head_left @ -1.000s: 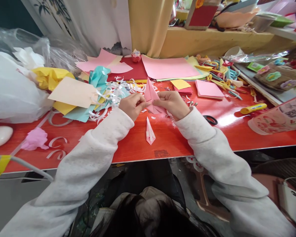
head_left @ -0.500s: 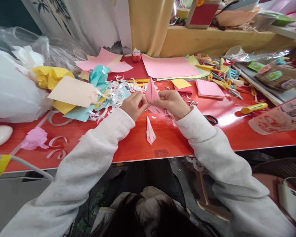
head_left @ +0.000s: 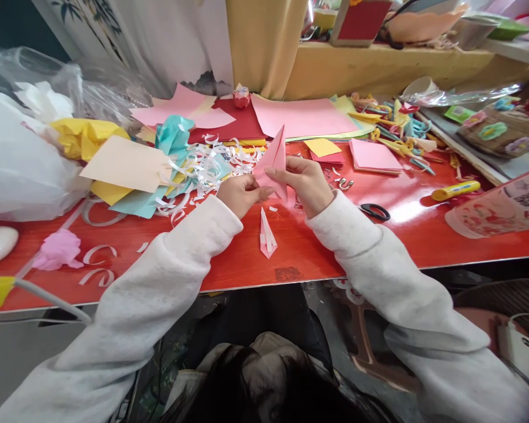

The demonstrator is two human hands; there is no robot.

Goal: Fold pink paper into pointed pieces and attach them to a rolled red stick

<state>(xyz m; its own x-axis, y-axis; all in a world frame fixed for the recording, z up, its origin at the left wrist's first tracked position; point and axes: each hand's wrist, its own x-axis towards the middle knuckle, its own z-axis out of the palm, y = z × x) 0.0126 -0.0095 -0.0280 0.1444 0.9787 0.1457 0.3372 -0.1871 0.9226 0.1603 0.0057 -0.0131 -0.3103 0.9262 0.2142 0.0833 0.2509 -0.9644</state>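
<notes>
A pink folded origami paper (head_left: 273, 157) with a pointed top is held up above the red table (head_left: 229, 264). My right hand (head_left: 307, 183) pinches it from the right, thumb across its front face. From the left, my left hand (head_left: 243, 194) is closed at its lower left edge, thumb and fingertips together on the paper. Part of the paper is hidden behind the fingers. Just below the hands, a smaller narrow folded pink paper piece (head_left: 268, 239) lies on the table, pointing away from me.
Curled white paper strips (head_left: 207, 167) and a beige sheet (head_left: 126, 163) lie to the left. Behind are large pink sheets (head_left: 302, 116). Pink square sheets (head_left: 374, 157), black-handled scissors (head_left: 376, 212), a yellow pen (head_left: 456, 191) and a patterned cup (head_left: 502, 205) are on the right.
The pink folded paper has been turned and tilted, so its broad left side now shows more. My right hand has shifted slightly left; my left thumb has moved lower along the paper.
</notes>
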